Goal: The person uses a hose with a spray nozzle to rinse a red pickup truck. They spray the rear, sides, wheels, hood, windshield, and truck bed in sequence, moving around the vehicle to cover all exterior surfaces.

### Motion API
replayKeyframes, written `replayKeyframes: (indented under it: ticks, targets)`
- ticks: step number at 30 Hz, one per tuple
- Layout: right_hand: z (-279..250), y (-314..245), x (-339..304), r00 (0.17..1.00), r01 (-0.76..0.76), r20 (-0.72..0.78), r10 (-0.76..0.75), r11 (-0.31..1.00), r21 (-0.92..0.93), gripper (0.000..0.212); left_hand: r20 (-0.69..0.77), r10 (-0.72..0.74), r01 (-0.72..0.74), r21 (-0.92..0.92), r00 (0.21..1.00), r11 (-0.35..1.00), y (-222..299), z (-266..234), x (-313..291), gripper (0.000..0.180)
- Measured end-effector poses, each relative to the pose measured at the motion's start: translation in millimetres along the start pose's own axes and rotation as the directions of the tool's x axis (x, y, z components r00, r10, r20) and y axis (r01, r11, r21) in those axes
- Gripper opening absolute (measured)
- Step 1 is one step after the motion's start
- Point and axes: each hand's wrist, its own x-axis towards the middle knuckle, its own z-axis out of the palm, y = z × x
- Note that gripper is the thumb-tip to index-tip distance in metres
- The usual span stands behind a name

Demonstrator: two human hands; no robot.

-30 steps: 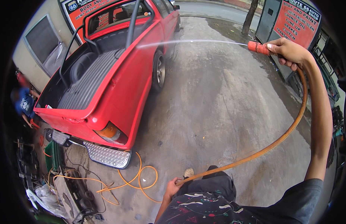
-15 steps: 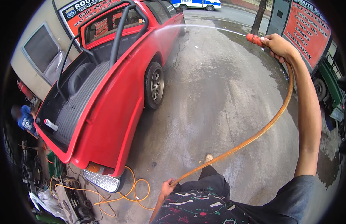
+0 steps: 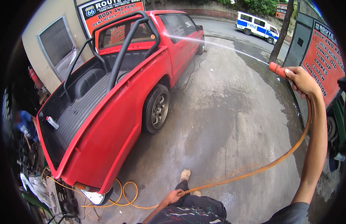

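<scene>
My right hand (image 3: 303, 80), raised at arm's length on the right, is closed around an orange-red hose nozzle (image 3: 276, 69). A thin jet of water (image 3: 232, 49) shoots leftward from it and breaks into mist against the side of a red pickup truck (image 3: 102, 147), around the doors. From the nozzle an orange hose (image 3: 251, 173) bows down across my front. Low and near my waist, my left hand (image 3: 173, 196) is wrapped round that hose. The truck's open bed (image 3: 81, 108) has a black roll bar (image 3: 122, 56), and a small white-and-red container (image 3: 52, 123) lies inside it.
Loops of hose (image 3: 130, 192) lie on the concrete by the rear bumper (image 3: 94, 197). A person in a blue shirt (image 3: 27, 125) bends at the far left among clutter. Signboards (image 3: 322, 61) and a tree trunk (image 3: 283, 33) stand right. A white-and-blue van (image 3: 257, 28) is on the road.
My view has tilted up, showing more of the road and the whole van. One foot has come forward. The water still sprays from the nozzle, and both hands keep their grips.
</scene>
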Motion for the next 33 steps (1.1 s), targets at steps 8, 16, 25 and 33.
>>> replayKeyframes:
  ticks: [8, 16, 25, 33]
  targets:
    - [-0.1, 25.3, 59.8, 0.998, 0.05, -0.029, -0.048, 0.997, 0.067, 0.04, 0.093, 0.08, -0.08, -0.003, 0.992, 0.997, 23.6, -6.1, 114.3, 0.026]
    - [6.9, 42.1, 172.8, 0.997, 0.016, -0.078, -0.006, 0.992, 0.121, 0.041, 0.106, 0.198, -0.199, 0.005, 0.975, 0.98, 67.2, -45.1, 268.5, 0.029]
    - [19.8, 92.6, 314.4, 0.987, -0.127, -0.086, 0.133, 0.989, 0.077, 0.038, 0.134, 0.134, -0.142, 0.048, 0.982, 0.989, 114.3, -67.0, 359.4, 0.029]
    - [39.7, 153.3, 404.4, 0.995, -0.098, 0.019, 0.097, 0.982, 0.159, 0.038, 0.181, 0.06, -0.079, 0.099, 0.982, 0.992, 140.9, -64.3, 428.8, 0.036]
